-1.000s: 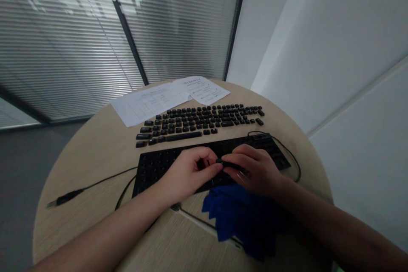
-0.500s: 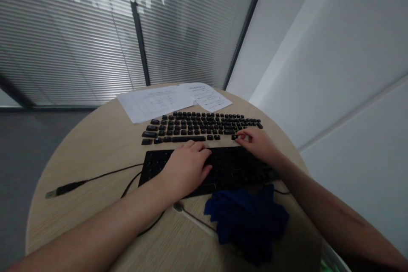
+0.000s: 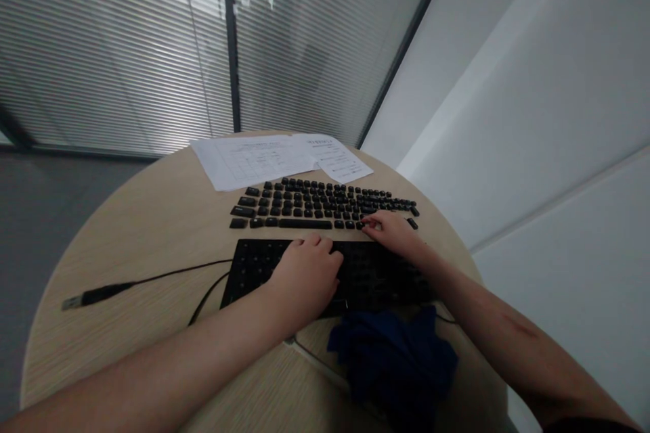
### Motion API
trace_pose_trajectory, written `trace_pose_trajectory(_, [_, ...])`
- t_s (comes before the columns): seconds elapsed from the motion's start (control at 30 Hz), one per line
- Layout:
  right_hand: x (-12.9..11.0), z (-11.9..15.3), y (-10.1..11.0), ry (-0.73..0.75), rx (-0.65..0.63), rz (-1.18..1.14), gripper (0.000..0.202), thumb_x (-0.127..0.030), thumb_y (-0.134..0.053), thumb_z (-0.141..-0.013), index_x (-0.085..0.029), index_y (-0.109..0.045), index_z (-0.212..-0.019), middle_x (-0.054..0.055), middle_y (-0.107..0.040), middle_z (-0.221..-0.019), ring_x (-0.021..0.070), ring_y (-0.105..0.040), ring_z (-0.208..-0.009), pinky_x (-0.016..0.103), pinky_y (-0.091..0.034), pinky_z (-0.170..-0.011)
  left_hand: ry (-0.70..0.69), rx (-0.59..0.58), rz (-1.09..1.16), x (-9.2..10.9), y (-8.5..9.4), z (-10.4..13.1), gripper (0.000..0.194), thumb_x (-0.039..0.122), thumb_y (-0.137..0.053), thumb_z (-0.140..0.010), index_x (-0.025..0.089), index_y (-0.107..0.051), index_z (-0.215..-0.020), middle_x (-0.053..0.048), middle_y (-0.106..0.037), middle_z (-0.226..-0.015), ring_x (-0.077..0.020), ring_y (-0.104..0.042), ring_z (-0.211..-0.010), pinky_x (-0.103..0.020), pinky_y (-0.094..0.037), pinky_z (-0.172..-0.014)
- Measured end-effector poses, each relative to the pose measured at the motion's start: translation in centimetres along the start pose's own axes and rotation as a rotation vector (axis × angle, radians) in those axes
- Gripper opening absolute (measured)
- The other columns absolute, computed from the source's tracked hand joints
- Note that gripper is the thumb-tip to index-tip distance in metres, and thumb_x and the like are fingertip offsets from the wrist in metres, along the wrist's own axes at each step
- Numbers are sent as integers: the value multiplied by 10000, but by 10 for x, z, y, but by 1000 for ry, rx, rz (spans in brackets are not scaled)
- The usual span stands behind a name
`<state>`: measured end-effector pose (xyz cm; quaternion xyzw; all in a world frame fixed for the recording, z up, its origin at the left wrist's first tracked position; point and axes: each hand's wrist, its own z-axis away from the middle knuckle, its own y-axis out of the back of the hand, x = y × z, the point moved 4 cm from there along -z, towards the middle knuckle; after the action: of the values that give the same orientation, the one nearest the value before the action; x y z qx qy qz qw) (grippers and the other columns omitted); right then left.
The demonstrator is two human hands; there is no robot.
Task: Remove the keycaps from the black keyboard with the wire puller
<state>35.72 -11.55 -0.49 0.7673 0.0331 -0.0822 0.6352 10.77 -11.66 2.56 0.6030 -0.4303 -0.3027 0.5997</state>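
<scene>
Several rows of loose black keycaps lie on the wooden table in a keyboard layout. In front of them is a black keyboard base with its keycaps off, at least on the part that shows. My left hand lies across the middle of this base, palm down, fingers slightly bent over its surface. At the right end of the nearest keycap row, my right hand pinches a small black keycap between thumb and forefinger, down at the tabletop. Its other fingers are curled in.
A crumpled blue cloth sits nearest me, beside a thin brush-like tool partly under it. A USB cable stretches left. Printed papers lie at the back of the round table. White wall stands at right.
My right hand has moved left with the keycap, up to the end of the nearest row. My left hand stays on the base, its thumb now closer in. The view has shifted slightly.
</scene>
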Motion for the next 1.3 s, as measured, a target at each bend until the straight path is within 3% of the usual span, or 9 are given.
trace_pose_trajectory(0.27, [-4, 19, 32, 26, 192, -86, 268, -337, -628, -982, -180, -802, -1112, 120, -758, -994, 277, -709, -975, 406, -551, -896, 0, -24, 10, 2, 3, -1, 194, 256, -686, -941, 166, -772, -1090, -141, -719, -1208, -368, -647, -1181, -531, -579, -956])
trace_pose_trajectory(0.37, [-1, 47, 57, -64, 318, -427, 384, -460, -516, -1021, -199, -788, -1095, 113, -743, -971, 278, -709, -921, 429, -576, -846, -4, -29, 8, 2, 3, -1, 196, 244, -674, -937, 162, -772, -1086, -150, -719, -1201, -379, -646, -1175, -539, -581, -941])
trace_pose_trajectory(0.47, [4, 80, 76, -228, 298, -941, 537, -582, -389, -1027, -195, -752, -1109, 99, -700, -865, 270, -698, -780, 455, -609, -750, -17, -12, 0, 1, 2, -2, 199, 258, -666, -939, 160, -769, -1078, -157, -719, -1171, -390, -642, -1161, -544, -578, -925])
trace_pose_trajectory(0.53, [5, 99, 83, -285, 303, -1106, 541, -622, -385, -1007, -217, -744, -992, 77, -647, -745, 255, -665, -708, 461, -618, -753, -24, 7, -6, 2, 0, -2, 207, 262, -671, -931, 162, -765, -1086, -161, -717, -1174, -394, -642, -1148, -540, -573, -915])
trace_pose_trajectory(0.7, [8, 132, 65, -377, 206, -1244, 486, -692, -486, -973, -252, -658, -858, -63, -380, -459, 159, -424, -406, 350, -542, -512, -7, 10, -21, 3, -1, -3, 242, 256, -674, -921, 168, -753, -1132, -158, -713, -1199, -394, -637, -1160, -529, -561, -924])
trace_pose_trajectory(0.9, [4, 147, 48, -193, -58, -1289, 469, -640, -778, -867, -250, -594, -1049, -16, -684, -725, 176, -683, -565, 305, -573, -534, -12, 42, -19, 1, 2, -2, 221, 288, -669, -962, 181, -753, -1136, -132, -723, -1222, -356, -653, -1157, -510, -553, -979])
trace_pose_trajectory(1.0, [1, 147, 46, -146, -103, -1263, 465, -621, -751, -903, -237, -580, -1101, 33, -734, -864, 185, -735, -683, 314, -612, -609, -116, 76, 27, 6, 4, -2, 171, 251, -621, -993, 193, -764, -1065, -102, -744, -1133, -304, -679, -1076, -457, -557, -958])
trace_pose_trajectory(1.13, [-4, 141, 38, -120, -35, -1133, 396, -613, -610, -992, -219, -582, -1020, -6, -656, -744, 134, -628, -599, 243, -516, -542, -157, -20, 65, 15, 1, -4, 262, 253, -526, -1039, 190, -721, -876, -61, -735, -877, -233, -699, -833, -354, -548, -762])
trace_pose_trajectory(1.3, [-8, 136, 25, -133, -86, -1003, 294, -513, -547, -1026, -225, -553, -970, -38, -582, -675, 117, -516, -553, 218, -416, -500, -130, -170, 57, 18, -8, -5, 239, 276, -563, -1019, 199, -677, -823, -39, -735, -846, -222, -707, -765, -316, -496, -658])
